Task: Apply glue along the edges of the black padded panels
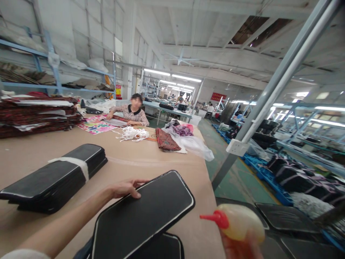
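My left hand (128, 189) grips the far left edge of a black rectangular panel (145, 216) with rounded corners and a pale line around its rim. The panel is tilted above another black panel (164, 248) at the table's near edge. At the lower right, my right hand (241, 246), partly blurred, holds a yellowish squeeze bottle (244, 222). Its red nozzle points left toward the panel, without touching it. A stack of similar black panels (54, 180), bound with a white band, lies on the left of the table.
Across the brown table (129, 162) sits a person (134, 113) handling patterned material. White strips (132, 133), folded red fabric (167, 139) and a red stack (37, 115) lie toward the far side. A slanted metal post (258, 104) stands right; dark panels (288, 217) lie beyond the bottle.
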`<action>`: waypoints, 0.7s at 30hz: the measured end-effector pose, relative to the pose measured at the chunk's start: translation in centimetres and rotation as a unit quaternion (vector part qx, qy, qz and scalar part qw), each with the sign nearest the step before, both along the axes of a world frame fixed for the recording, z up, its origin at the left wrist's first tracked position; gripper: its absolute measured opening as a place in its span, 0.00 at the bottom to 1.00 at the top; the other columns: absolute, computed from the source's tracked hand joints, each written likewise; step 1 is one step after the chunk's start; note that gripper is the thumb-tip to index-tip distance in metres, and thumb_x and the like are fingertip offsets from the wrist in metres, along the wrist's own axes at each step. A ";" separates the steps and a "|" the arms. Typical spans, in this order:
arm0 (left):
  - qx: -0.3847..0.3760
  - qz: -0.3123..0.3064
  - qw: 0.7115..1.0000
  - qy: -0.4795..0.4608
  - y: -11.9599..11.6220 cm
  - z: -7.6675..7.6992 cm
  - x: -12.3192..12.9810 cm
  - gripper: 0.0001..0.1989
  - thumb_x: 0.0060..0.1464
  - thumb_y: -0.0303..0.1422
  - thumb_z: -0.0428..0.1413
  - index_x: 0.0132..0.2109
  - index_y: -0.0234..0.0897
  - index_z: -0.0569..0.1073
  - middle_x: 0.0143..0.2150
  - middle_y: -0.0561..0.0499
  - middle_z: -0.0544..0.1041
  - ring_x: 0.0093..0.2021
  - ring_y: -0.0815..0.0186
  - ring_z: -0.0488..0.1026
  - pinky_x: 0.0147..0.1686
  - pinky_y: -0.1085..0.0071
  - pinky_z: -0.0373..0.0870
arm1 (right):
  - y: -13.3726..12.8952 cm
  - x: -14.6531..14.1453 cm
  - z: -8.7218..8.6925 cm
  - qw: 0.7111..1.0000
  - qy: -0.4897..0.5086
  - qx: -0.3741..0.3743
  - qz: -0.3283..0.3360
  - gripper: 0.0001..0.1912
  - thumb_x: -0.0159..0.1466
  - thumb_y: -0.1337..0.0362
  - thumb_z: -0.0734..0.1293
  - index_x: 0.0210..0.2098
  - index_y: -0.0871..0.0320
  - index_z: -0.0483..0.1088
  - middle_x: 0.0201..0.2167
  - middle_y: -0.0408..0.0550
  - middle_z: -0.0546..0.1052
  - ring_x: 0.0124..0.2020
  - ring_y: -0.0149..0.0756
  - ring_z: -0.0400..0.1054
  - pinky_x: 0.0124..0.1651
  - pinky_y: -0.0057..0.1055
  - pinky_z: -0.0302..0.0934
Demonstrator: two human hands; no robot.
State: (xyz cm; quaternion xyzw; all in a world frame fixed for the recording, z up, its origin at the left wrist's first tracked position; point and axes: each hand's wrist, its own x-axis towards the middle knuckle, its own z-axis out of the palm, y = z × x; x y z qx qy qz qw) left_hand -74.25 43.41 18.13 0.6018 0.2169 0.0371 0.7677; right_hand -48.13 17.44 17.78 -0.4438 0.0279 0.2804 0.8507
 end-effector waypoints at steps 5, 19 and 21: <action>-0.009 -0.027 1.000 0.010 -0.6 1.1 -1.0 0.39 0.35 0.24 0.59 0.59 0.39 0.59 0.52 0.47 0.70 0.51 0.53 0.66 0.48 0.61 0.64 | -0.3 2.6 3.8 0.994 -0.107 0.000 -0.013 0.28 0.47 0.55 0.71 0.47 0.49 0.64 0.48 0.40 0.69 0.52 0.38 0.58 0.60 0.40 0.44; -0.009 -0.085 0.996 0.027 -0.7 2.2 -1.9 0.37 0.35 0.25 0.59 0.57 0.40 0.62 0.50 0.49 0.71 0.55 0.53 0.62 0.52 0.61 0.60 | 0.2 4.5 4.4 0.964 -0.254 -0.010 0.080 0.30 0.43 0.63 0.74 0.46 0.54 0.66 0.34 0.45 0.74 0.35 0.31 0.68 0.39 0.23 0.62; -0.014 -0.078 0.997 0.023 -0.7 2.2 -1.8 0.37 0.34 0.25 0.60 0.57 0.40 0.63 0.50 0.49 0.71 0.55 0.52 0.62 0.52 0.61 0.60 | 0.1 4.5 4.4 0.960 -0.263 -0.013 0.095 0.30 0.43 0.62 0.73 0.46 0.56 0.66 0.32 0.47 0.74 0.34 0.33 0.68 0.38 0.26 0.63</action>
